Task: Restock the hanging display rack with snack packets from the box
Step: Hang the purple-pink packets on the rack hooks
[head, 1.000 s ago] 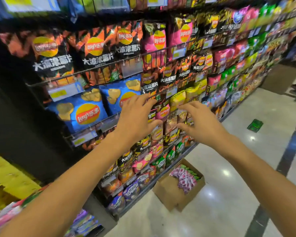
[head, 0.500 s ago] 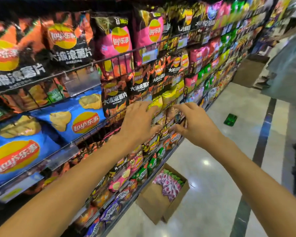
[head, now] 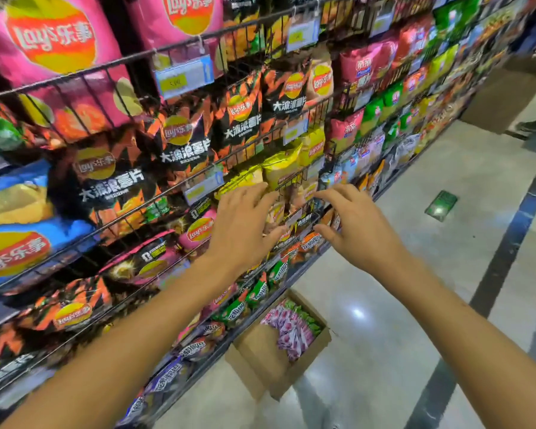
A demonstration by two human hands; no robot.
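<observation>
A black wire display rack [head: 254, 156] full of chip bags runs along the left. Both my hands reach into its middle tier. My left hand [head: 242, 224] has its fingers spread over small packets [head: 291, 209] behind the wire, below the yellow bags [head: 279, 168]. My right hand [head: 353, 227] is beside it with fingers loosely curved toward the same packets; no packet is seen gripped in it. On the floor below stands an open cardboard box [head: 260, 357] holding pink and green snack packets [head: 291, 329].
Pink, black-orange and blue chip bags fill the upper and left tiers. A price tag [head: 183, 77] hangs on the wire. A green sticker [head: 441, 204] lies on the glossy floor. Another cardboard box [head: 502, 97] and a person's foot [head: 532, 126] are at the far right.
The view has moved closer to the rack and along it. Both hands stay at the same packets on the middle tier, fingers shifting slightly.
</observation>
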